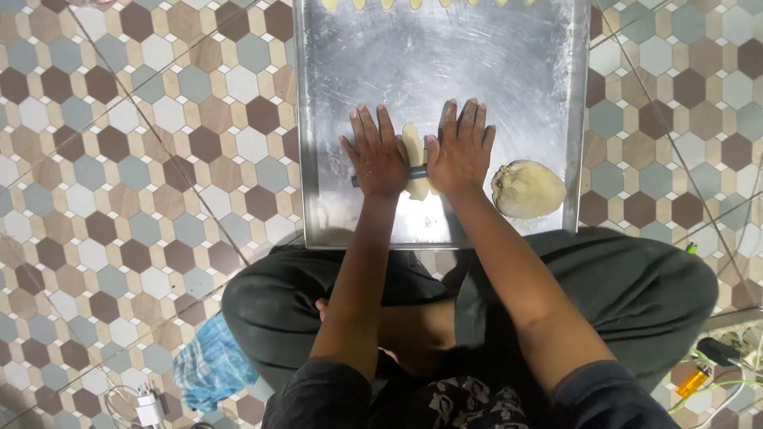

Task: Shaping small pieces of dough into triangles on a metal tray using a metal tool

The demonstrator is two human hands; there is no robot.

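Both hands, left hand [377,155] and right hand [461,147], press flat-palmed on a thin dark rolling pin [417,171] over soft, squishy pale dough strip [414,151]; best pushed from the pin's ends, I'd say.

Single view only, worn on the head and aimed almost straight down, close over crossed legs in dark trousers [636,294] filling the lower frame. Forearms running up from the bottom edge to the left hand [375,155] and right hand [461,147] at centre, on a metal tray [445,56] reaching the top edge. Hexagon-tiled floor [143,159] at both sides.
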